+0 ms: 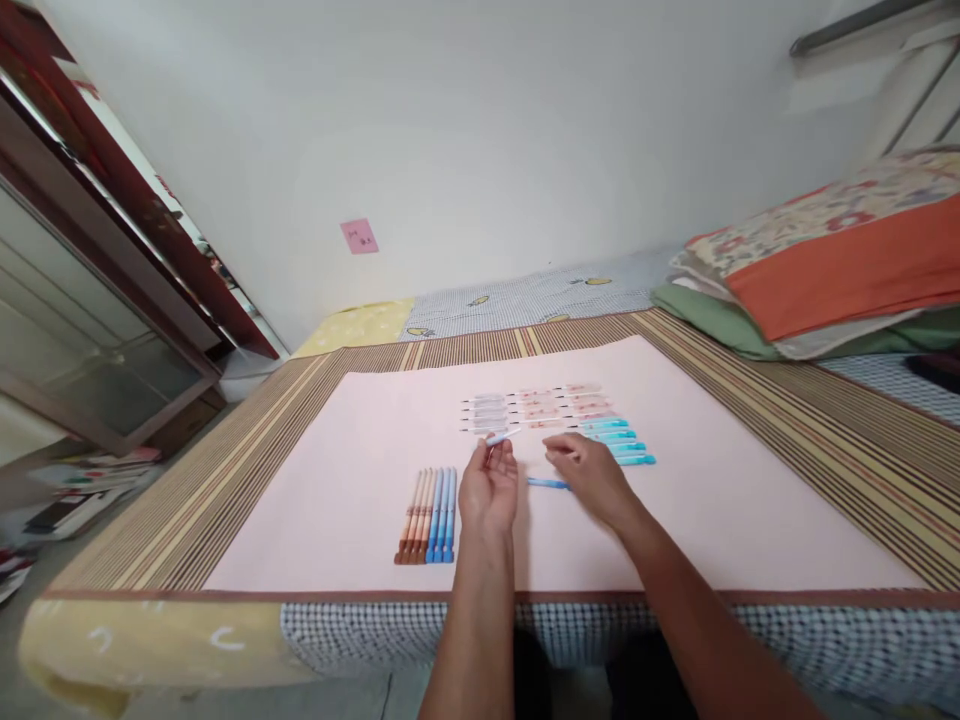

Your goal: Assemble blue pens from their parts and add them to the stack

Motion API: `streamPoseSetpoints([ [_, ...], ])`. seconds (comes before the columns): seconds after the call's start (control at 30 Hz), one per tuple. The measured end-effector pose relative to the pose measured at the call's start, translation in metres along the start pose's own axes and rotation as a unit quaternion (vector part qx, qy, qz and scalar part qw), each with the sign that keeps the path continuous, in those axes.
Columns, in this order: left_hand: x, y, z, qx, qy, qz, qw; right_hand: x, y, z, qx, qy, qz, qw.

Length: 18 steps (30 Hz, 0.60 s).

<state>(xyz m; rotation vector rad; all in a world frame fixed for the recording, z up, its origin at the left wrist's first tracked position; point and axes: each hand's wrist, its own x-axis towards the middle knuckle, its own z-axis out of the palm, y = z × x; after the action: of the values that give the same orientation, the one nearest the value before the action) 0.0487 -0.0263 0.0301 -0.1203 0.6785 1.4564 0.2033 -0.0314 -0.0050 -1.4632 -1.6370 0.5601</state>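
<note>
between hands, blue pen [548, 483] lengthwise left-right

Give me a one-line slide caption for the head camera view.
Left hand holds a pen above a pink sheet; right hand rests beside sorted pen rows.

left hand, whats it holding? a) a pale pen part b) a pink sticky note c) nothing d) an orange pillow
a: the left hand pinches a slim pale pen part at its fingertips, just below the rows of pen pieces laid out on the pink sheet.
</note>
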Motion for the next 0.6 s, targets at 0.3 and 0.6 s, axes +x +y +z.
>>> streamPoseSetpoints([
  [0.3,0.027,0.001,-0.02,0.019,0.024,-0.008,0.999,-0.007,0.012,0.025,-0.135,-0.077,-0.022,0.988],
  [0.6,0.033,0.005,-0.011,0.047,0.017,0.049,0.998,0.005,0.019,0.016,0.231,0.011,0.06,0.971],
])
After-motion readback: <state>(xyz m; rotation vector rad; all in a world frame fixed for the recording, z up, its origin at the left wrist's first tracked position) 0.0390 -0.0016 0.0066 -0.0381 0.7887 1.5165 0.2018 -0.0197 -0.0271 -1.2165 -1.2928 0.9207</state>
